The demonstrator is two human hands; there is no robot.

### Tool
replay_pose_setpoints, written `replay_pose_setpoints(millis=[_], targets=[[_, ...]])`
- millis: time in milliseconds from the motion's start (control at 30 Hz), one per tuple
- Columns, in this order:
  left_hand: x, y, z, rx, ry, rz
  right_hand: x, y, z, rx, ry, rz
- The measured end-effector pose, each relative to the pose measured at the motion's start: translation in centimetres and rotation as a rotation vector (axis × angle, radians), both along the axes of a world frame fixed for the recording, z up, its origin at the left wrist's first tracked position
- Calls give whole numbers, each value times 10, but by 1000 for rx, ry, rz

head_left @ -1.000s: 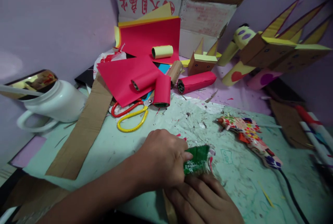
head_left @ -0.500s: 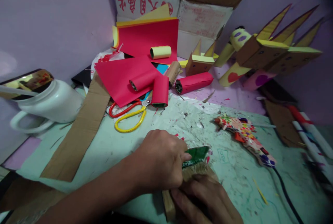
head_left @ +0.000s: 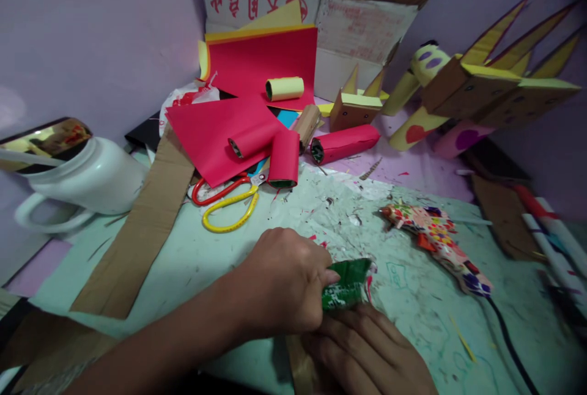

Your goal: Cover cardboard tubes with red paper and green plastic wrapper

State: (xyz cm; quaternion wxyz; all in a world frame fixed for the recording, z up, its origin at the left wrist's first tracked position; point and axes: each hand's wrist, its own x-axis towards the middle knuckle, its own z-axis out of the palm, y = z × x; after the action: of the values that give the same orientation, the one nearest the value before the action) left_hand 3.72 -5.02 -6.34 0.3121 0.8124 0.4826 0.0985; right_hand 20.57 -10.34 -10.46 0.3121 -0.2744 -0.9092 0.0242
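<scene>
Green, streaked with white, the short stiff piece [head_left: 348,288] sits near the middle, its left end grasped in my left hand [head_left: 287,279], with the fingers curled tight and one digit pressed along its face. My right hand [head_left: 369,349] lies just nearer to me, palm down, its fingers stretched out side by side against the green piece's near edge; I cannot tell whether they grip anything underneath. Brown material [head_left: 300,364] pokes out to the left from beneath that hand.

Around both hands spreads a pale green table covering [head_left: 192,254], littered with scraps. To the right lies my flower-patterned glue gun [head_left: 435,242], its nozzle pointing left and its black cord [head_left: 509,340] trailing nearer. Farther off on the left are scissors [head_left: 232,213] with one red and one yellow handle, then a long cardboard strip [head_left: 137,224] and a white mug [head_left: 105,172].

Beyond the scissors, two red tubes [head_left: 284,159] lie by a red sheet [head_left: 202,132], with a longer red roll [head_left: 348,144] to their right. Horned cardboard heads [head_left: 468,89] stand at the far right.
</scene>
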Motion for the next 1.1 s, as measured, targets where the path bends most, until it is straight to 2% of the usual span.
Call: replay_pose_setpoints(millis=[300, 433, 567, 667, 767, 867, 900, 967, 1033, 1100], targets=[[-1, -2, 2, 33, 5, -81, 2, 13, 12, 18, 28, -22], [-2, -1, 0, 24, -9, -77, 9, 15, 11, -37, 33, 11], [-2, -3, -1, 85, -48, -120, 15, 13, 6, -50, 52, 41], [-4, -5, -1, 165, -97, -149, 18, 7, -1, -107, 103, -61], [-6, -7, -2, 223, -143, -137, 16, 0, -11, -147, 250, -310], [-5, -8, -3, 228, -158, -127, 12, -4, -20, -304, 382, -516], [-4, -8, -3, 225, -156, -128, 11, -4, -21, -404, 383, -519], [-3, -9, -2, 225, -141, -135, 12, -3, -22, -582, 348, -440], [-3, -9, 1, 216, -160, -123, 15, 0, -20, -647, 336, -362], [-6, -9, 4, 135, -251, -63, 19, 3, -18, -667, 371, -376]])
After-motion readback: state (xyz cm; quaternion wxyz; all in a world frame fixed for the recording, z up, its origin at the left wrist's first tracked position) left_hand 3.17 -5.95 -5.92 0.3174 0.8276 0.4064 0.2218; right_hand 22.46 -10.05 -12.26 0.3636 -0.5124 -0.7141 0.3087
